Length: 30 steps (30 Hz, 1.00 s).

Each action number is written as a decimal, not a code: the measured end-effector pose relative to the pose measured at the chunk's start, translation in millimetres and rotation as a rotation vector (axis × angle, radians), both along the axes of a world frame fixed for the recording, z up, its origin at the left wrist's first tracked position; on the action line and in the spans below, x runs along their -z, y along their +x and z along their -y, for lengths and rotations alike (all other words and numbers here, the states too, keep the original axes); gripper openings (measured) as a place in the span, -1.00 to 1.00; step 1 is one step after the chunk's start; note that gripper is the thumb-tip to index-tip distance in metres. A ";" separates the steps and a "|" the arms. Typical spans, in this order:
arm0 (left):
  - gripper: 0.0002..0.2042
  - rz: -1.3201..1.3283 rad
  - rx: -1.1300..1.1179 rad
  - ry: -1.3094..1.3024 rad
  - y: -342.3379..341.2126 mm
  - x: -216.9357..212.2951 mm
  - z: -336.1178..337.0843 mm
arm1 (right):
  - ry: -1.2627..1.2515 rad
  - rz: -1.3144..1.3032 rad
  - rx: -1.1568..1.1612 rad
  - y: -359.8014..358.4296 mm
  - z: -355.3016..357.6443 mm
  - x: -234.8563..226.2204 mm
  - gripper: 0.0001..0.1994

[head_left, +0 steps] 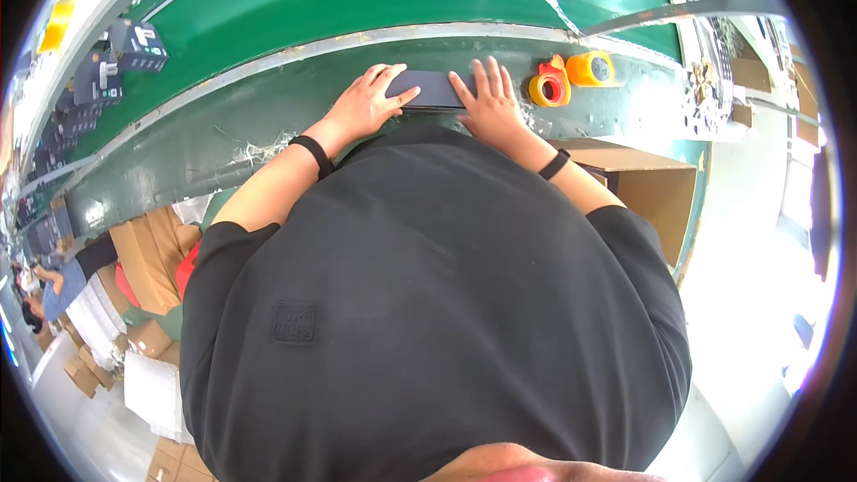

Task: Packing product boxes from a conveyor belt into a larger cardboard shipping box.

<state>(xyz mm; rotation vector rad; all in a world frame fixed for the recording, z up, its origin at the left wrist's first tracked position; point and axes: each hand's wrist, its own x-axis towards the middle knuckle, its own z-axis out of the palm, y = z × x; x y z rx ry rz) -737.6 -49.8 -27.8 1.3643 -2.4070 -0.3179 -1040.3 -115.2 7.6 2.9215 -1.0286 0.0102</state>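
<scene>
A flat dark grey box (432, 87) lies on the worktop right in front of me, its long side running left to right. My left hand (370, 100) grips its left end, with the thumb on the box's top and the other fingers along the end. At the right end my right hand (493, 105) has its fingers spread and stretched out, the thumb touching the box's edge. Just right of that hand stand a red tape dispenser (551, 82) with yellow tape and a roll of yellow tape (590, 69).
A green conveyor belt (357, 0) runs beyond the metal rail. Stacked dark boxes (138, 46) stand at the far left. An open cardboard carton (656, 201) sits below the bench at right. Another person (62, 290) bends among cartons at left.
</scene>
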 end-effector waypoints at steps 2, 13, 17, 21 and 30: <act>-0.49 -0.018 0.036 0.053 -1.6 -2.7 5.6 | 0.020 0.067 -0.005 12.5 3.2 -2.2 -0.05; -0.73 -0.506 -0.257 -0.079 -2.6 -75.0 72.2 | 0.340 1.164 0.691 -114.5 -13.6 -115.0 -0.25; -0.72 -0.107 0.010 0.439 12.5 3.4 83.8 | 0.145 1.743 0.829 -228.5 -72.0 -150.8 -0.32; -0.62 0.241 0.031 0.782 -38.3 45.2 60.4 | -0.216 1.855 1.233 -323.4 -121.2 -169.7 -0.46; -0.63 0.132 0.029 0.877 -119.1 21.3 24.9 | 0.496 1.085 2.178 -426.8 -117.5 -27.5 -0.11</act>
